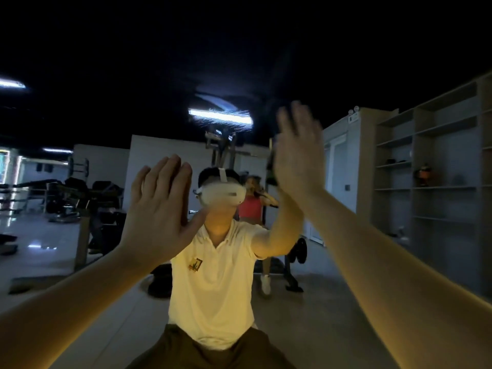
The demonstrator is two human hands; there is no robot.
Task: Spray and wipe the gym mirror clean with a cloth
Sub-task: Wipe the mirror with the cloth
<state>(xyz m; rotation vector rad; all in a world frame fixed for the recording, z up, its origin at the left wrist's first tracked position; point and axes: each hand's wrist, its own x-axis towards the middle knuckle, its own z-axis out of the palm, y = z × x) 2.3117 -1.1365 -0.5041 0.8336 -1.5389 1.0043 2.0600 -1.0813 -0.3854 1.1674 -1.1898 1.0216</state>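
Observation:
The gym mirror (354, 161) fills the view and reflects me, a person in a white shirt with a white headset. My left hand (159, 206) is raised flat towards the glass at centre left, fingers straight and together, holding nothing. Higher and to the right, my right hand (298, 153) is blurred, its fingers straight, and presses a dark cloth (271, 169) against the mirror. Only the cloth's edges show around the hand. Fine wet streaks (221, 116) show on the glass over a reflected ceiling light. No spray bottle is in view.
The reflection shows open grey shelving (431, 166) on the right, weight machines and benches (87, 193) on the left, and another person in a red top (251, 206) behind me. The room is dim, with a dark ceiling and strip lights.

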